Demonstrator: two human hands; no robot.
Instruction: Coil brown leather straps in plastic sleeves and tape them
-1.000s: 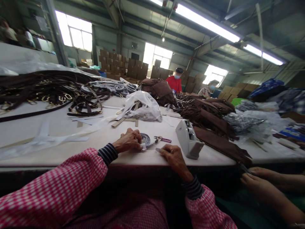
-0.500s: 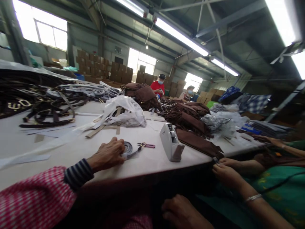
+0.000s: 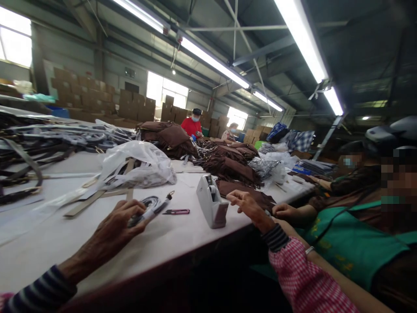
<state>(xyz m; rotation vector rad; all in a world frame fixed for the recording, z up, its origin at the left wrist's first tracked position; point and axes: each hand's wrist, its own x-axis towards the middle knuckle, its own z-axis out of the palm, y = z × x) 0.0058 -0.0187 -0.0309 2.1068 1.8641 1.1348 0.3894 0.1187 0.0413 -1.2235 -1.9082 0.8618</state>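
Note:
My left hand (image 3: pixel 119 226) grips a coiled strap (image 3: pixel 150 202) with a pale wrapping and a dark end piece with metal at its tip, which points up and right. The coil is tilted just above the white table. To its right lies a pair of thread snips (image 3: pixel 176 212) with a pink-purple handle. A grey tape dispenser (image 3: pixel 211 204) stands near the table's front edge. My right hand (image 3: pixel 250 208) is just right of the dispenser, fingers stretched towards its front and slightly apart. I see nothing in that hand.
A clear plastic bag (image 3: pixel 146 163) of strips lies behind my left hand. Wrapped straps (image 3: pixel 74 137) are heaped at the left, brown bags (image 3: pixel 228 167) beyond the dispenser. A co-worker in a green apron (image 3: pixel 352 239) sits close at my right, arms near mine.
My left hand has lifted and tilted the coiled strap off the table. My right hand has come up from below the table edge to the tape dispenser. The view has turned right.

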